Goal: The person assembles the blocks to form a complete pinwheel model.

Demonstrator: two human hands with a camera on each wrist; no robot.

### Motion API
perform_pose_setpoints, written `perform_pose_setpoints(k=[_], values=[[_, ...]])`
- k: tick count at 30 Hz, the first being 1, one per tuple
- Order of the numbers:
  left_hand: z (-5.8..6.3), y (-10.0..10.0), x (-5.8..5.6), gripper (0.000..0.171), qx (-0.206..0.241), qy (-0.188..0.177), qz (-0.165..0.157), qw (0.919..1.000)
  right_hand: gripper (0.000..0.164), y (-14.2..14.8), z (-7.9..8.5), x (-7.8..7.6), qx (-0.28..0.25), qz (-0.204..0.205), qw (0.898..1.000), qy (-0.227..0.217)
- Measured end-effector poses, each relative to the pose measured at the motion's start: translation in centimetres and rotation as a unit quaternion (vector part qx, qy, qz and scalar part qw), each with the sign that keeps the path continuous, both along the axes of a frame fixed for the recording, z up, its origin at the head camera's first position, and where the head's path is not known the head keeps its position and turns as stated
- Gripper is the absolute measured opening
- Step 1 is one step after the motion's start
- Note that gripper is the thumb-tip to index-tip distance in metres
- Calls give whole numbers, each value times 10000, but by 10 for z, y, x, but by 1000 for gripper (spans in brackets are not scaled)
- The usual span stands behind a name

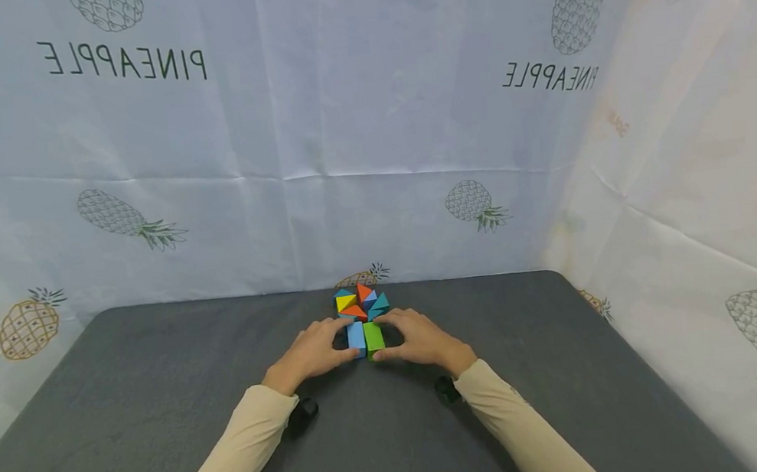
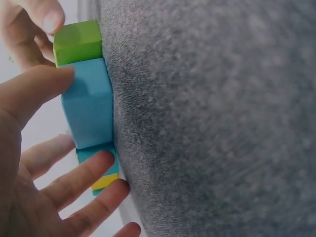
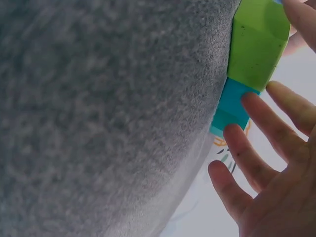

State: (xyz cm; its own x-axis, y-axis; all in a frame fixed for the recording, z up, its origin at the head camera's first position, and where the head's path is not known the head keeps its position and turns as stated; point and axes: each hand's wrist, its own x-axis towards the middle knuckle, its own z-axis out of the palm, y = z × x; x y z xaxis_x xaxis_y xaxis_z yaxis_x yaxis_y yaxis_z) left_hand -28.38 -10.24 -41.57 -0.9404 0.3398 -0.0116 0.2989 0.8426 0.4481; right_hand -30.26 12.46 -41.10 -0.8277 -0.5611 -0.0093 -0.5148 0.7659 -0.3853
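Observation:
A light blue block and a green block lie side by side on the dark table. My left hand pinches the blue one, thumb at its near end and index finger toward its far end. On the green one, my right hand has the same kind of grip, from the right. The other fingers of both hands spread out past the blocks. Just beyond stands a tight cluster of coloured pieces, including a yellow piece, an orange triangle and a teal triangle.
The grey cloth-like tabletop reaches back to a white curtain printed with pineapples. More curtain hangs along the right side. Dark wrist devices sit under the sleeves, close over the table.

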Motion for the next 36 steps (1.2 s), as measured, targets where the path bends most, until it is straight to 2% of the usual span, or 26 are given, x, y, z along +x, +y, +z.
perform_pose_setpoints(k=[11, 19, 26, 36], values=[[-1, 4, -3, 70, 19, -110, 89, 9999, 75, -5, -2, -3, -55, -21, 9997, -221], [2, 6, -3, 68, 102, -82, 175, 9998, 73, -4, 1, -4, -300, -31, 9990, -328], [2, 8, -1, 69, 116, -124, 358, 9992, 72, 6, 1, 0, -519, -118, 9984, -211], [0, 10, 3, 66, 438, -71, 337, 9984, 69, 29, 3, 12, -830, -222, 9963, -99]])
